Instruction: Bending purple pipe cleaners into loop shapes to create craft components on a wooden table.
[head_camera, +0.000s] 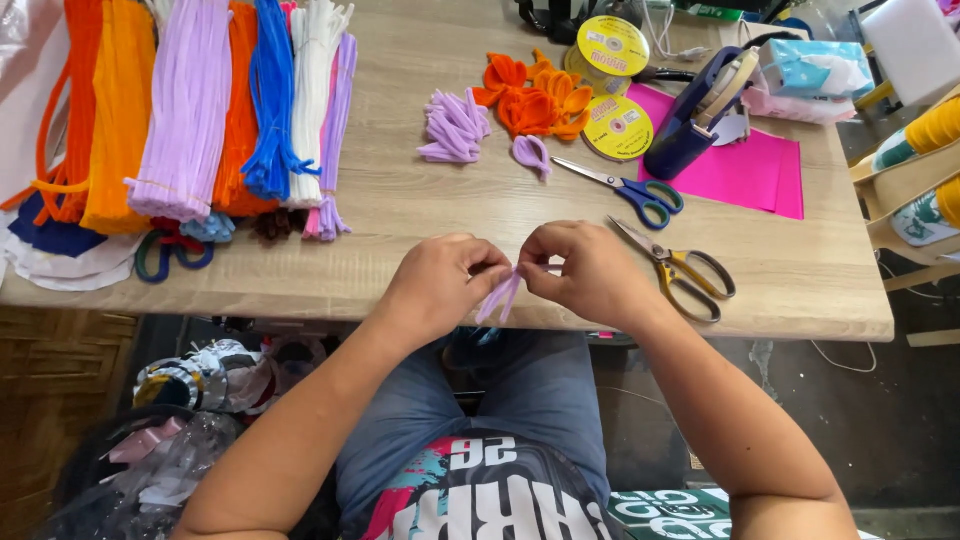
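Pinching a lilac pipe-cleaner piece (498, 296) between left hand (437, 287) and right hand (590, 273), both grasping its top, long axis hanging downward over the table (800, 280) edge.

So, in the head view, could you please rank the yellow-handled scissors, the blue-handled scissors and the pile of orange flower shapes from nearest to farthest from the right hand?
From the right hand:
1. Yellow-handled scissors, just to its right near the table's front edge.
2. Blue-handled scissors, farther back, beside the pink sheet.
3. Orange flower shapes, farthest, toward the back of the table by the yellow ribbon spools.
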